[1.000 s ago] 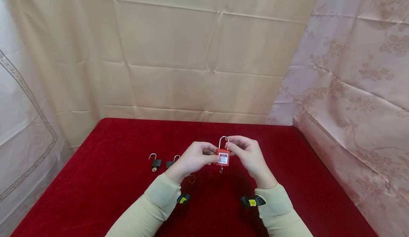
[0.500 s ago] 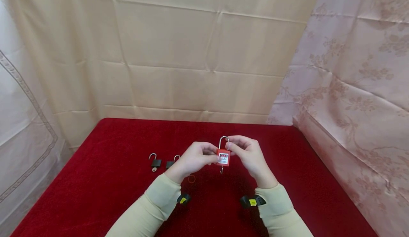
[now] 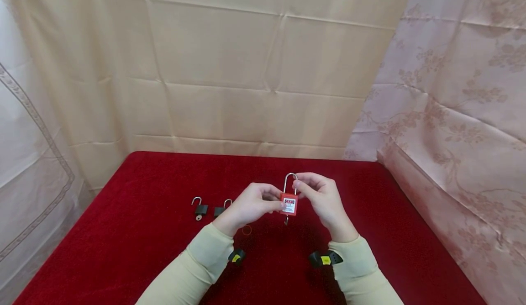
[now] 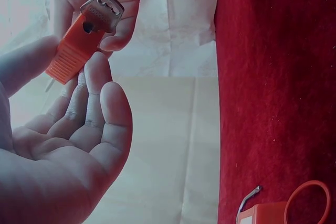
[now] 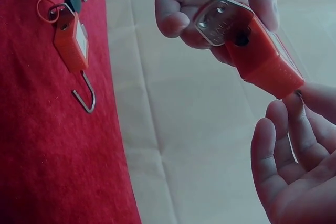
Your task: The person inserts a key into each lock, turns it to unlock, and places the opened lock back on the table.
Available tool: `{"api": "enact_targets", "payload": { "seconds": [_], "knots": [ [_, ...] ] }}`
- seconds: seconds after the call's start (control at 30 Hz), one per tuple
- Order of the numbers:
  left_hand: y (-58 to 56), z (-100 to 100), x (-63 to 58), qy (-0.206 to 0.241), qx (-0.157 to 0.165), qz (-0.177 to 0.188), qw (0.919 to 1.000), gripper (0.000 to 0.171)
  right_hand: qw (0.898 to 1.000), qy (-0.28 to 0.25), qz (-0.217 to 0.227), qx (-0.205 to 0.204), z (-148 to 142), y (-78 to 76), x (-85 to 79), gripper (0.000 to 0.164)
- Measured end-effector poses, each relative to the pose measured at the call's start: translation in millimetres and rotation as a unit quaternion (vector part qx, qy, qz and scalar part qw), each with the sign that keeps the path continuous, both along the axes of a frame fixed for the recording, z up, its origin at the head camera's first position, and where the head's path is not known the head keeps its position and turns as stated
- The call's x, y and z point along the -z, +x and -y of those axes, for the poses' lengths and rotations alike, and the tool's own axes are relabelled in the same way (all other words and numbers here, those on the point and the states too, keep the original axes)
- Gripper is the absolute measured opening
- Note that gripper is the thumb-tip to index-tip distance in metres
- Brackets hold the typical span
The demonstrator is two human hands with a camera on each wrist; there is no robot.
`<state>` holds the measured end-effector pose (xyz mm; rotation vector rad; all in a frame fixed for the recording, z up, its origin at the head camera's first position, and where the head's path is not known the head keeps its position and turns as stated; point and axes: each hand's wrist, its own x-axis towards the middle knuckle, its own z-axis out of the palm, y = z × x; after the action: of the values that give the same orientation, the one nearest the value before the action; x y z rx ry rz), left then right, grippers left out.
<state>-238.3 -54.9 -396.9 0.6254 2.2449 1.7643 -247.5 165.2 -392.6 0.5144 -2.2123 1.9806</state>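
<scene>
A red padlock [image 3: 289, 204] with a white label is held up over the table in the head view. My left hand [image 3: 252, 204] pinches its body between thumb and fingers from the left. The tall metal shackle [image 3: 290, 175] points up, and my right hand [image 3: 324, 202] pinches its right leg. A key [image 4: 107, 13] sits in the keyhole at the bottom of the body, plain in both wrist views. The left hand's thumb covers part of the label.
Two black padlocks [image 3: 201, 210] [image 3: 219, 211] lie left on the red cloth table [image 3: 164, 177], shackles open, the second partly behind my left hand. Another red padlock [image 5: 72, 48] with an orange ring [image 5: 47, 10] lies nearby. Curtains hang behind and at both sides.
The red padlock and both hands have shifted very slightly to the right. The holds on its body and shackle stay the same.
</scene>
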Motion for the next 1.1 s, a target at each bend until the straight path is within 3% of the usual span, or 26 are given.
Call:
{"api": "enact_targets", "payload": {
  "seconds": [0.37, 1.1],
  "knots": [
    [3.6, -2.3, 0.6, -0.018, 0.016, 0.013, 0.9996, 0.02, 1.0, -0.02, 0.003, 0.003, -3.0, 0.3, -3.5, 0.022],
    [2.4, 0.4, -1.1, -0.017, 0.014, 0.01, 0.9997, 0.022, 1.0, -0.029, 0.01, -0.006, -4.2, 1.4, -4.5, 0.023]
  ]
}}
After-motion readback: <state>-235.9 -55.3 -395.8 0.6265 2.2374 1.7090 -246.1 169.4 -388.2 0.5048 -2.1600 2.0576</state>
